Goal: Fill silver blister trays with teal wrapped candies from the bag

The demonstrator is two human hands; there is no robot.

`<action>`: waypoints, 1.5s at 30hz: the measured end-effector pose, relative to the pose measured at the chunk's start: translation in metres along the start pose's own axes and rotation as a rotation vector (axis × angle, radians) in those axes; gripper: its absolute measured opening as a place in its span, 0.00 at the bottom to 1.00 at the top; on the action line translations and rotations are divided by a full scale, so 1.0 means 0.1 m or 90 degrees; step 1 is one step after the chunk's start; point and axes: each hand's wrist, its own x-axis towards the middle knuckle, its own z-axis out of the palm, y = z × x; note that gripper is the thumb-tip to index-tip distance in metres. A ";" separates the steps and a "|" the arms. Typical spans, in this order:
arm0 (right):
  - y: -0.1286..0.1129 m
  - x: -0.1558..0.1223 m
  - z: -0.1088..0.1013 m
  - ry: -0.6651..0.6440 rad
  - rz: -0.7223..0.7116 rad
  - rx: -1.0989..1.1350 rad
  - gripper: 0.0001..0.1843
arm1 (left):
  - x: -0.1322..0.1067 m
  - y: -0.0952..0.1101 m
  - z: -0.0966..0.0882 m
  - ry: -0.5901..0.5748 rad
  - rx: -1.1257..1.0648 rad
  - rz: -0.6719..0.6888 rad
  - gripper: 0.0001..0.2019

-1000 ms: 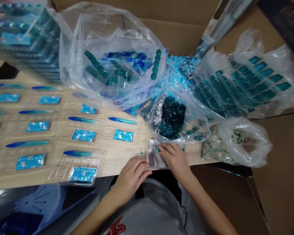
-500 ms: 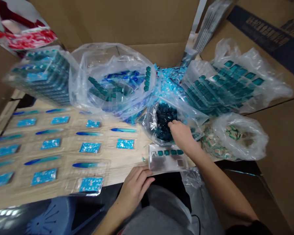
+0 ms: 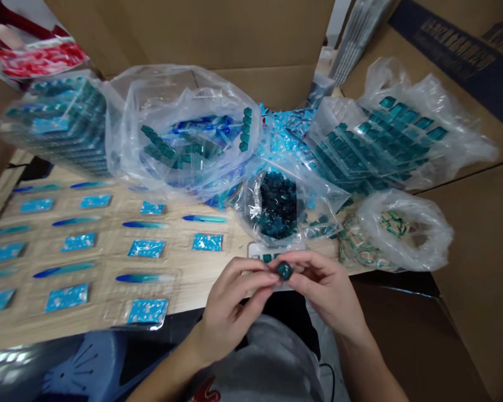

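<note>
A small translucent teal keycap (image 3: 284,271) is pinched between the fingertips of my left hand (image 3: 230,304) and my right hand (image 3: 324,287). Both hands are raised just above a clear plastic tray (image 3: 255,251), which they mostly hide. A few teal keycaps (image 3: 267,258) show in a row on that tray. Just beyond my hands lies an open clear bag of dark teal keycaps (image 3: 277,206).
A light wood table (image 3: 180,285) carries rows of clear blister packs holding blue pieces. Clear bags of teal keycaps and trays crowd the back and right. A bag of pale green-and-cream pieces (image 3: 402,231) sits at right. Cardboard box walls surround the table.
My right hand has come back from the bag of dark keycaps with a keycap in its fingers. My left hand has lifted off the table to join it. The view shifted slightly.
</note>
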 end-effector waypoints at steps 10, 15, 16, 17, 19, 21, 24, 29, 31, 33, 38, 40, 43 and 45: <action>0.21 -0.09 0.03 0.048 0.033 0.058 0.08 | -0.01 0.01 0.04 -0.002 0.064 0.007 0.07; 0.18 -0.04 0.12 0.029 0.086 0.140 0.08 | -0.06 -0.04 0.05 0.043 -0.020 -0.038 0.07; 0.17 -0.02 0.14 0.019 0.104 0.185 0.08 | -0.07 -0.06 0.04 0.061 -0.044 -0.056 0.08; 0.16 -0.01 0.15 0.011 0.125 0.228 0.09 | -0.08 -0.08 0.04 0.078 -0.060 -0.073 0.08; 0.15 0.02 0.16 0.000 0.163 0.283 0.09 | -0.10 -0.12 0.01 0.099 -0.059 -0.102 0.07; 0.17 0.03 0.12 0.016 0.165 0.258 0.09 | -0.13 -0.18 -0.04 0.101 -0.029 -0.125 0.05; 0.30 0.01 0.00 0.101 0.061 0.003 0.08 | -0.20 -0.31 -0.12 0.108 0.022 -0.147 0.05; 0.65 0.09 -0.18 0.064 -0.216 -0.572 0.11 | -0.40 -0.50 -0.15 0.020 0.102 -0.212 0.05; 0.76 0.16 -0.18 -0.016 -0.295 -0.712 0.12 | -0.48 -0.53 -0.12 -0.046 0.114 -0.230 0.06; 0.83 0.23 -0.16 -0.066 -0.340 -0.823 0.12 | -0.54 -0.54 -0.09 -0.099 0.124 -0.220 0.06; 0.89 0.35 -0.12 -0.106 -0.372 -0.950 0.09 | -0.62 -0.55 0.00 -0.180 0.199 -0.178 0.08; 0.90 0.37 -0.11 -0.113 -0.370 -0.964 0.09 | -0.63 -0.56 0.05 -0.197 0.242 -0.137 0.08; 0.90 0.38 -0.10 -0.117 -0.371 -0.962 0.08 | -0.60 -0.56 0.14 -0.211 0.313 -0.064 0.07; 0.86 0.34 -0.12 -0.117 -0.373 -0.935 0.10 | -0.56 -0.57 0.20 -0.247 0.346 -0.039 0.07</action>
